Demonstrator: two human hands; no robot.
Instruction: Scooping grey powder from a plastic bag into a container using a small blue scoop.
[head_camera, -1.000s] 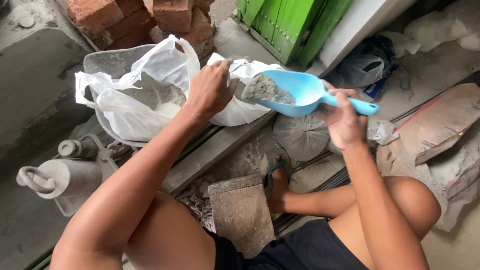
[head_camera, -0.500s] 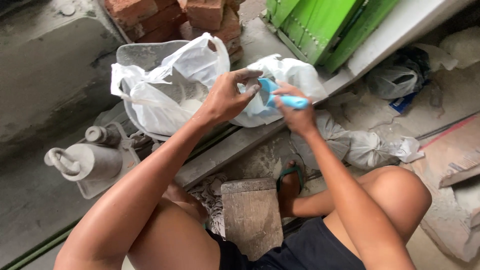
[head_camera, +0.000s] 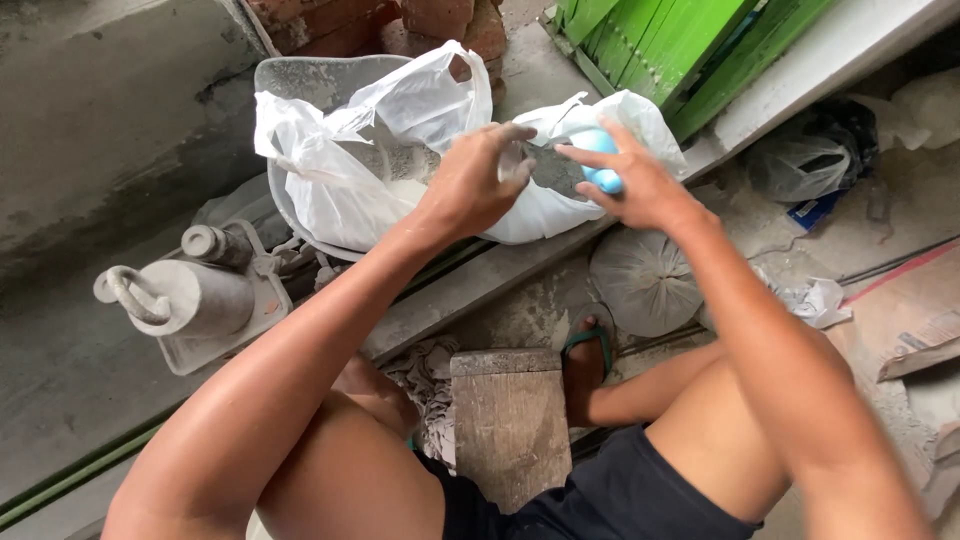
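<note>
Head view: light blue scoop (head_camera: 603, 160) seen at upper centre of frame, held in right hand (head_camera: 640, 185), fingers closed round it, grey powder load pointing left. Left hand (head_camera: 475, 180) placed just left of scoop, fingertips bunched at powder edge, nothing clearly gripped. White plastic bags (head_camera: 400, 150) lie directly behind both hands, in grey basin (head_camera: 300, 80).

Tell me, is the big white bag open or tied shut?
Open. The white plastic bag gapes at the top, its handles loose, with grey powder showing inside.
</note>
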